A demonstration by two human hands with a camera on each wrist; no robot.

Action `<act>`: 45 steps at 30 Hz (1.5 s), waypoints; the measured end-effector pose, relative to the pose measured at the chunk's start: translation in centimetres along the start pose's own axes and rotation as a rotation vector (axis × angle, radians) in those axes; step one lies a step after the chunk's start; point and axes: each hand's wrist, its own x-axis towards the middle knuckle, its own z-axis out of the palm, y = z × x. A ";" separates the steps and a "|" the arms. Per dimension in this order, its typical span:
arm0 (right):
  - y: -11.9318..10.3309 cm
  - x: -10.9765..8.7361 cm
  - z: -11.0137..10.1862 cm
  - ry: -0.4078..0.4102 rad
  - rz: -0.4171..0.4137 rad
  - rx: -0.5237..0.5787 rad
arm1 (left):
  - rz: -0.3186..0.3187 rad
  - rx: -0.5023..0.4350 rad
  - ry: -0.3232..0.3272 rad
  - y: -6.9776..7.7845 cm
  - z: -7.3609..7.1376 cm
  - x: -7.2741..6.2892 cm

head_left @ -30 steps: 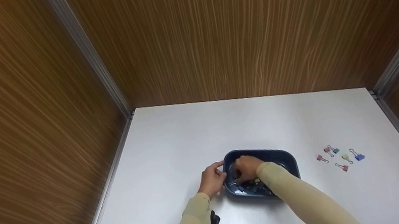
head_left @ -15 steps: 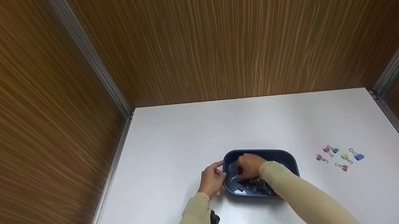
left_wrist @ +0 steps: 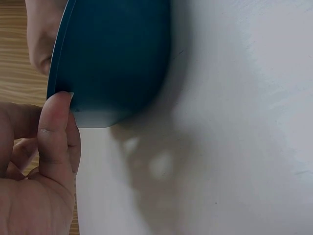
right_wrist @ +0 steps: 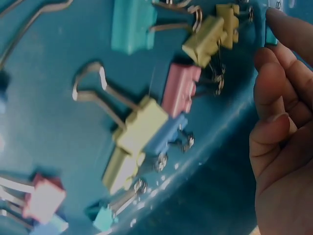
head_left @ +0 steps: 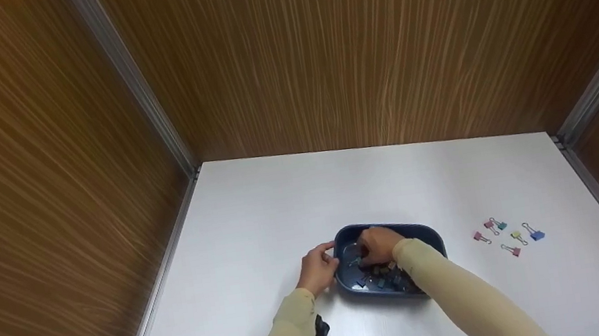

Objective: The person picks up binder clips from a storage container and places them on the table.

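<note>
A dark blue tray [head_left: 379, 295] stands on the white tabletop. At its left side my left hand [head_left: 317, 271] holds the rim, and the left wrist view shows the thumb [left_wrist: 55, 120] against the outer wall. My right hand [head_left: 379, 244] reaches down inside the tray. Between its thumb and fingertips it pinches a teal binder clip [right_wrist: 271, 36], mostly covered by the fingers. More binder clips lie loose on the tray's floor, among them a yellow clip [right_wrist: 142, 125], a pink clip [right_wrist: 180, 89] and a larger teal clip [right_wrist: 132, 24].
Right of the tray, several binder clips lie spread on the tabletop, including a blue clip [head_left: 537, 235], a yellow clip [head_left: 516, 235] and a pink clip [head_left: 515, 251]. Wood-grain panels [head_left: 354, 55] enclose the back and both sides.
My right hand has shifted slightly right and toward the back inside the tray, uncovering more of the clips at the front. The left hand stays in place at the rim.
</note>
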 end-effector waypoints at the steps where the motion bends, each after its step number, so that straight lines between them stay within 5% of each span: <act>1: 0.1 -0.1 -0.2 0.001 0.003 0.006 | -0.001 0.003 0.001 0.0 0.0 0.0; 19: 3.8 -3.8 -5.3 0.166 0.021 0.112 | 0.027 0.020 -0.007 -0.2 0.0 0.8; 32: 8.7 -9.1 -8.1 0.260 0.247 0.281 | 0.000 0.026 -0.013 -0.1 -0.4 0.8; 45: 13.3 -15.4 -7.5 0.301 0.408 0.415 | 0.006 0.023 0.000 -0.2 -0.6 0.7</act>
